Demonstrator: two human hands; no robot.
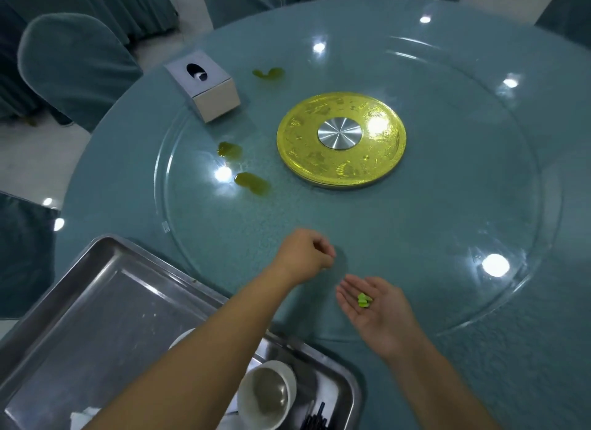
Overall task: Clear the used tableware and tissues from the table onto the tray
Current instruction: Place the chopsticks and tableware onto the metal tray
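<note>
The right hand (379, 308) carries green scraps (364, 300); left hand (303, 253) curls above table (543, 365).

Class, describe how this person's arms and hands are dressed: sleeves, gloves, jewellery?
The left forearm and right forearm are bare up to the picture's edge: no sleeves show. The left hand and right hand wear no gloves, and no watch, bracelet or ring is visible.

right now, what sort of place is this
Probably a restaurant banquet room: a big round table with a glass turntable on a gold hub, cloth-covered chairs around it, and a steel tray holding a used bowl.
</note>
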